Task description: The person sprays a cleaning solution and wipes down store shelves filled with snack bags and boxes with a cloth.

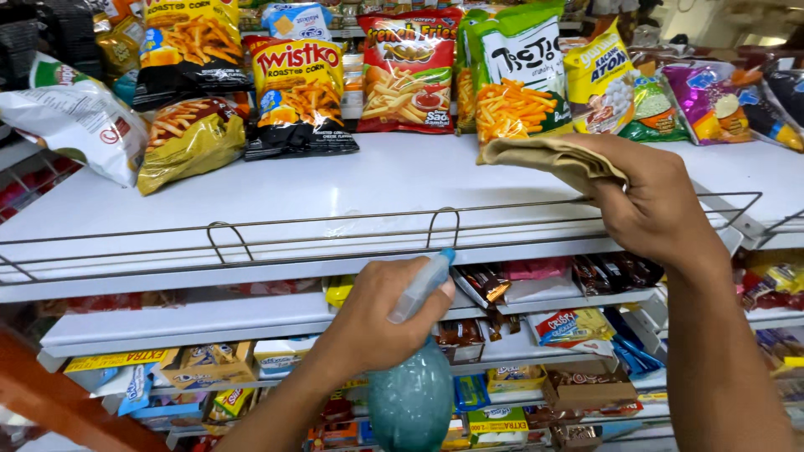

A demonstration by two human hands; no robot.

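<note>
My left hand [377, 322] grips a teal spray bottle [412, 393] by its neck, nozzle [435, 266] pointing up toward the white shelf [368, 180]. My right hand [653, 205] holds a folded tan cloth [548, 155] against the shelf top, just in front of a green snack bag [515, 71]. The front half of the shelf top around the cloth is bare white surface.
Snack bags stand along the back of the shelf: yellow-black ones [297, 88], a red one [408, 71], a yellow one [599, 79], a white bag [79, 117] at left. A wire rail [335, 230] runs along the shelf front. Lower shelves [536, 335] hold small packets and boxes.
</note>
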